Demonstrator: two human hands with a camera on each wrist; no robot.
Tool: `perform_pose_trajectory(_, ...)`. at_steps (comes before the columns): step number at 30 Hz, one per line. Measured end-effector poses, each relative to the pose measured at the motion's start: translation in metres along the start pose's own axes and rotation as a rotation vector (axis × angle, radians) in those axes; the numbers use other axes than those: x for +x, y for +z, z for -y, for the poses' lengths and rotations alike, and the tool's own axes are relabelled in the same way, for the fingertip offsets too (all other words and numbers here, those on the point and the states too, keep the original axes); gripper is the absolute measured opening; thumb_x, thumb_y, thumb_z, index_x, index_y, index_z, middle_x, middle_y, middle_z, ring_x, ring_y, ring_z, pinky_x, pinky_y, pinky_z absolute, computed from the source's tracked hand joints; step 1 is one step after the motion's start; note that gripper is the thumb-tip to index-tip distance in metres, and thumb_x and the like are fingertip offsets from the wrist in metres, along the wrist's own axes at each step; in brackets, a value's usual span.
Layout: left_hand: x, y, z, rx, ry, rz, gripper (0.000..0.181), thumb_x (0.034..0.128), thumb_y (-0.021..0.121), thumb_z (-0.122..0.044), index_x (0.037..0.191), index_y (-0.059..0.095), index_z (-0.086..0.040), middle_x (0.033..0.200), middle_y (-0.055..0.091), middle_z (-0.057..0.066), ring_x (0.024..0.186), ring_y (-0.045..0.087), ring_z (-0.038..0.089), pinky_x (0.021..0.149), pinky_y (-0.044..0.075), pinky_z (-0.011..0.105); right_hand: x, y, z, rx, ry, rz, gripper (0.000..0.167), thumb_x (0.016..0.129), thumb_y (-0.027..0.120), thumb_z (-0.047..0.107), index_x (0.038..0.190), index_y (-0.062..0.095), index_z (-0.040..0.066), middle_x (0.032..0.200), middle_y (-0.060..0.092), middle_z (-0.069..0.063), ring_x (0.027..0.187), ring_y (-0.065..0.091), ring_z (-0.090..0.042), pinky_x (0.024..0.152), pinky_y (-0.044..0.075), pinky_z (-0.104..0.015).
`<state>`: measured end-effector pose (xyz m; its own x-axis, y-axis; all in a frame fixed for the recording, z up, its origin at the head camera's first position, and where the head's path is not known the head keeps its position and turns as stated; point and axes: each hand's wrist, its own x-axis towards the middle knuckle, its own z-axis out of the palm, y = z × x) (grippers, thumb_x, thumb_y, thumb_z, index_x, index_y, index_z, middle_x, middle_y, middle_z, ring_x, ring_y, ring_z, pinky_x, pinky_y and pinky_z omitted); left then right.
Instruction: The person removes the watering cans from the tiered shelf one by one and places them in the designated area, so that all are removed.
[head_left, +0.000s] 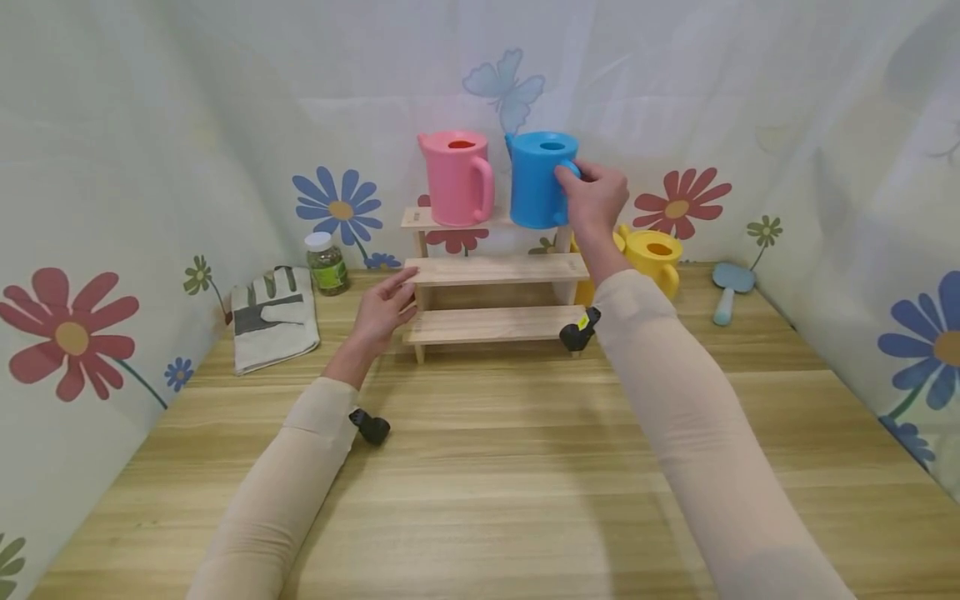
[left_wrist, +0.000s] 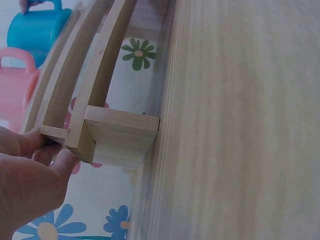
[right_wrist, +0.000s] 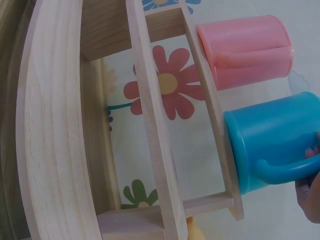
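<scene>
A three-tier wooden plant stand [head_left: 495, 268] stands on the table. On its top shelf sits a pink watering can [head_left: 454, 179], its handle turned to the right. Beside it, a blue watering can [head_left: 538, 183] is upright with its base at the top shelf. My right hand [head_left: 596, 200] grips the blue can's handle; some of those fingers are hidden behind the handle in the right wrist view. My left hand [head_left: 381, 312] holds the left end of the middle shelf, thumb and fingers about the board's end [left_wrist: 54, 132] in the left wrist view.
Two yellow watering cans [head_left: 658, 250] stand right of the stand, one partly hidden by my right arm. Far right lies a light-blue toy shovel [head_left: 729, 292]. A white-lidded jar [head_left: 327, 265] and folded gloves [head_left: 274, 321] are on the left. Flowered curtain [head_left: 360, 125] surrounds the table.
</scene>
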<state>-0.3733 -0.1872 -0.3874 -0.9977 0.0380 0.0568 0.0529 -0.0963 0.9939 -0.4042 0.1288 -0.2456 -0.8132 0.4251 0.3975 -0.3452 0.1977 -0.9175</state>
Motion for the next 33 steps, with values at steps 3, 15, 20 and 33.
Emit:
perform_pose_trajectory(3, 0.000, 0.001, -0.001, 0.000, 0.005, 0.003, 0.043, 0.1054, 0.052, -0.016, 0.148, 0.051, -0.012, 0.152, 0.043, 0.015, 0.141, 0.038, 0.035, 0.109, 0.043, 0.041, 0.000, -0.001, 0.001, 0.001, 0.009, -0.001, 0.036, 0.092, 0.075, 0.030, 0.121, 0.074, 0.009, 0.110, 0.075, -0.005, 0.101, 0.067, -0.021, 0.095, 0.054, -0.032)
perform_pose_trajectory(15, 0.001, 0.002, 0.001, 0.007, -0.007, 0.003, 0.043, 0.1055, 0.052, -0.017, 0.149, 0.050, -0.012, 0.154, 0.041, 0.015, 0.141, 0.039, 0.032, 0.109, 0.042, 0.040, -0.006, -0.019, -0.004, -0.021, -0.023, 0.035, 0.035, 0.092, 0.075, 0.032, 0.119, 0.075, 0.011, 0.108, 0.075, -0.005, 0.100, 0.070, -0.019, 0.095, 0.054, -0.032)
perform_pose_trajectory(20, 0.000, 0.001, 0.003, 0.012, -0.011, 0.004, 0.044, 0.1060, 0.051, -0.016, 0.149, 0.049, -0.012, 0.155, 0.039, 0.014, 0.141, 0.039, 0.031, 0.110, 0.042, 0.041, -0.011, -0.035, -0.006, -0.001, 0.000, 0.050, 0.038, 0.090, 0.077, 0.034, 0.120, 0.075, 0.011, 0.111, 0.074, -0.006, 0.100, 0.071, -0.019, 0.095, 0.054, -0.033)
perform_pose_trajectory(33, -0.001, 0.002, -0.002, 0.007, 0.001, 0.003, 0.043, 0.1059, 0.051, -0.016, 0.149, 0.050, -0.011, 0.157, 0.039, 0.011, 0.140, 0.040, 0.030, 0.109, 0.043, 0.040, -0.030, -0.089, -0.010, 0.048, -0.032, -0.037, 0.041, 0.084, 0.083, 0.032, 0.114, 0.076, 0.006, 0.105, 0.075, -0.010, 0.089, 0.074, -0.016, 0.088, 0.057, -0.031)
